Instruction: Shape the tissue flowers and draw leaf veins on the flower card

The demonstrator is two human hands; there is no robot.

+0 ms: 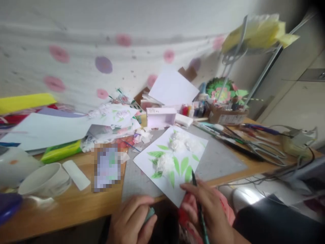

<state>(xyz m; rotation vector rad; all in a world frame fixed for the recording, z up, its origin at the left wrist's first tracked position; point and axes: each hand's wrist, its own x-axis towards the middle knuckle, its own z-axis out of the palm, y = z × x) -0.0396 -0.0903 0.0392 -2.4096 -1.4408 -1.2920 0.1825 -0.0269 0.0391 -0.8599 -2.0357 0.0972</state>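
Observation:
A white sheet (154, 181) lies turned cornerwise on a grey cutting mat (223, 161), one corner past the table's front edge. Green leaf shapes (184, 165) and raised white flowers (165, 164) are on it. My right hand (207, 206) is closed round a slim, dark, pen-shaped tool (198, 198). Its tip is beside a leaf near the sheet's right edge; whether it touches I cannot tell. Left of the sheet's lowest corner, my left hand (132, 218) is curled round a small grey-green object (149, 215), mostly hidden by the fingers.
Scissors (269, 152) and long tools lie at right, near a cardboard box (225, 115). A small open white box (161, 118) stands behind the sheet. To the left are a tape roll (45, 179), a white strip (76, 174), a pixelated patch and stacked papers (50, 128).

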